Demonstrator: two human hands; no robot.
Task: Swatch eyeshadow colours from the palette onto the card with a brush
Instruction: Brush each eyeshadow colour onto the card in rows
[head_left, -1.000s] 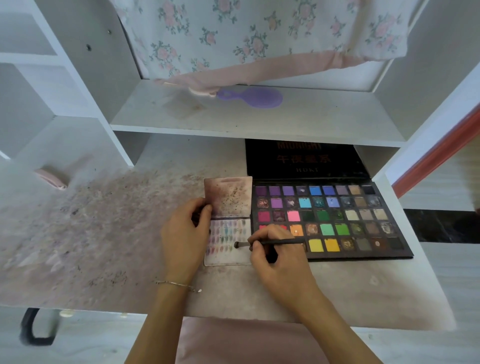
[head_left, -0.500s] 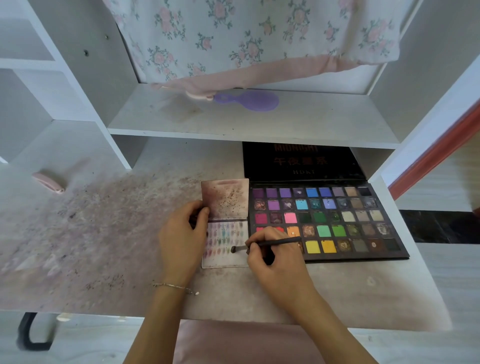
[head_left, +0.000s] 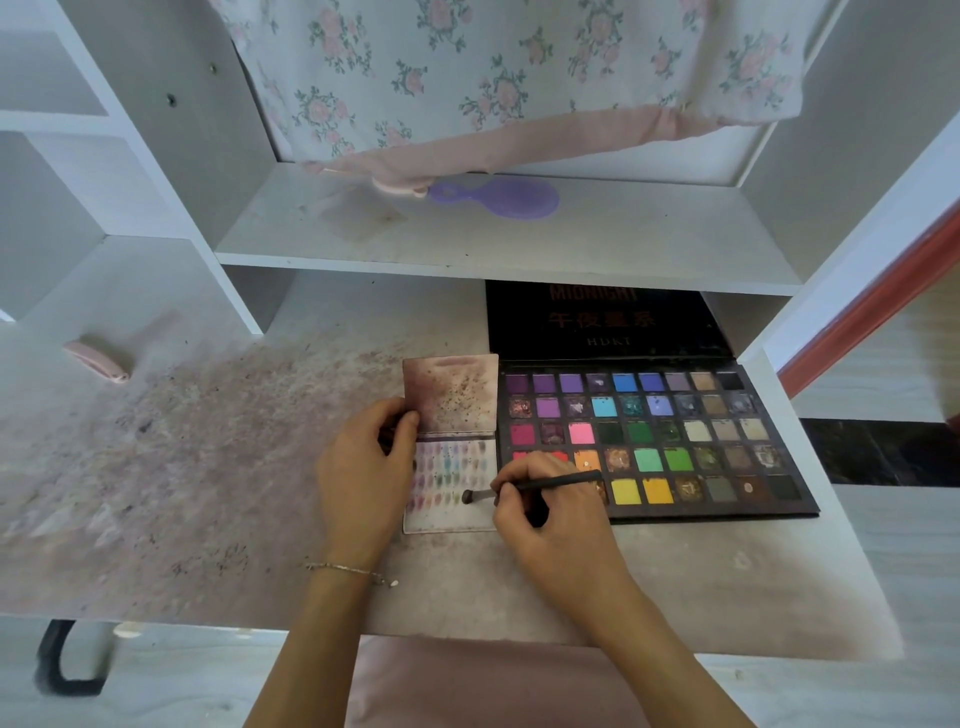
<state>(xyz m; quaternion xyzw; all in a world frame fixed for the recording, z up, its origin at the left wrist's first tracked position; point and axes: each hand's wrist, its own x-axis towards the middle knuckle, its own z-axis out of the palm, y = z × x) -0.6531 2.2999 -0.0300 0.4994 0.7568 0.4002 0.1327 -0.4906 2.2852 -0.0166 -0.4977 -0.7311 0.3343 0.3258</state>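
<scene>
The card (head_left: 451, 488) lies flat on the surface (head_left: 208, 467), pressed up against the left edge of the palette (head_left: 654, 447), and its lower half already carries several rows of small colour dabs in purples, blues, greens and pinks. The rows look filled across most of the width, with a bare strip left along the bottom and at the lower right, so my guess is the swatching is well past halfway but not finished. The upper half of the card is smudged brown with dark specks rather than neat swatches.

The right hand (head_left: 550, 525) pinches the brush (head_left: 530, 488) near its ferrule, the handle lying back over the palette's bottom-left pans and the dark tip touching or just above the card at the right end of a lower row; I cannot tell if it is in contact. The left hand (head_left: 363, 478) rests on the card's left edge, thumb and fingers curled around it to hold it steady.

The palette sits open with its black lid propped up at the back under the shelf (head_left: 519, 234). Its pans are laid out in five rows: purples and blues at top, pink and greens mid-way, yellows and browns below. Several shimmer pans look broken up or worn, while the matte ones appear mostly full
</scene>
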